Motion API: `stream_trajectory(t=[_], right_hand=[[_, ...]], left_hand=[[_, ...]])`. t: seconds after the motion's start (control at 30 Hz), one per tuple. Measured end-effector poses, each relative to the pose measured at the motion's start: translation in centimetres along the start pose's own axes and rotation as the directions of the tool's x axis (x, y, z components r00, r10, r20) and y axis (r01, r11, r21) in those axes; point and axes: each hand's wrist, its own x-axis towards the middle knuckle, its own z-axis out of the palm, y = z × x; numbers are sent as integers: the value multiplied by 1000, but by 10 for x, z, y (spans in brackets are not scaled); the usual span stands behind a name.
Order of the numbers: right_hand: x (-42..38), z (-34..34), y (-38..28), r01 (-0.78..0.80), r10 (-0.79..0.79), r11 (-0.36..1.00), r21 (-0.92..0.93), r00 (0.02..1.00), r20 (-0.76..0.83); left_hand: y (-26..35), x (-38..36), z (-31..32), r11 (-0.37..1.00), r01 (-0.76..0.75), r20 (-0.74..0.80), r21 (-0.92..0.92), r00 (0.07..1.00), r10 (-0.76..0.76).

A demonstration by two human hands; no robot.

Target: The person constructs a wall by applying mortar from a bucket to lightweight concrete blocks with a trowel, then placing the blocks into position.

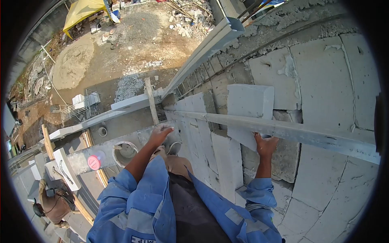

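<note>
My left hand [161, 135] hangs over the plank below me, near a wooden post [150, 101], its fingers partly spread with nothing in them. At the wall, my right hand [266, 144] is bent against the lower edge of a long metal bar [291, 131]; its fingertips are hidden there, so what it grips is not clear. A loose pale block [249, 101] stands tilted beside the wall, partly behind the bar. Another upright block [227, 158] is left of my right hand.
A bucket [125, 154] and a container with a pink lid [94, 162] stand on the plank [79, 160]. A co-worker [54, 202] is at lower left. A metal channel [202, 56] slants upward. The ground with rubble lies far below.
</note>
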Motion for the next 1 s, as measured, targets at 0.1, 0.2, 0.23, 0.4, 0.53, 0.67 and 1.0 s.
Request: stream_trajectory(t=[0.1,0.2,0.23,0.4,0.53,0.67,1.0], right_hand=[[5,15,-10,25,-30,986,167,999,31],[18,31,11,315,-306,928,-197,949,78],[17,38,21,361,-352,906,-220,932,80],[15,69,37,358,-346,907,-223,934,91],[9,79,54,364,-323,894,-261,928,186],[0,88,64,271,-241,949,-160,953,185],[3,115,93,349,-312,926,-146,923,225]], left_hand=[[19,20,24,995,-94,59,45,994,92],[40,39,59,990,-131,138,49,983,123],[46,43,71,991,-127,133,42,984,121],[42,87,135,886,-359,218,294,928,303],[38,108,160,875,-418,283,244,894,348],[44,136,158,829,-485,176,279,874,453],[70,190,134,740,-503,212,447,863,458]])
